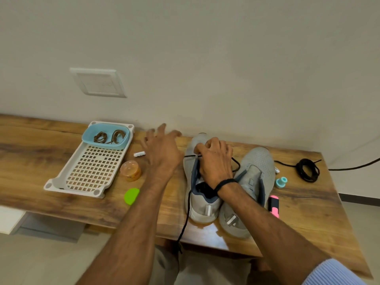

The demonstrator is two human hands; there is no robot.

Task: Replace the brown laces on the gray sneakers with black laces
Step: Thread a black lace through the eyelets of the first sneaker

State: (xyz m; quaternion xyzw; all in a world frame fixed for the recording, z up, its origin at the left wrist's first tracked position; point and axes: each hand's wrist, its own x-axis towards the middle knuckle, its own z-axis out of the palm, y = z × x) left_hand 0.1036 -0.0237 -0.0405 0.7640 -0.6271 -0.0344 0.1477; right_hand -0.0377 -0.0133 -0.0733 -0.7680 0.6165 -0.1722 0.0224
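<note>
From the head camera, two gray sneakers stand side by side on a wooden table (pixel 298 202), heels toward the viewer: the left sneaker (pixel 202 208) and, touching it, the right sneaker (pixel 255 173). The right hand (pixel 216 159) rests over the lacing area of the left sneaker, fingers curled and pinching a black lace (pixel 186 221) near the toe end; that lace runs down the shoe's left side and hangs off the table's front edge. The left hand (pixel 162 149) hovers just left of the shoes with fingers spread wide, holding nothing. A second black lace (pixel 307 169) lies coiled on the table well to the right. The brown laces (pixel 109 137) sit bundled in a small blue bowl (pixel 123 142) at the far end of a white perforated tray (pixel 90 169). Near the tray are an orange jar (pixel 131 171) and a green lid (pixel 131 196); a pink highlighter (pixel 274 205) lies beside the right sneaker.
</note>
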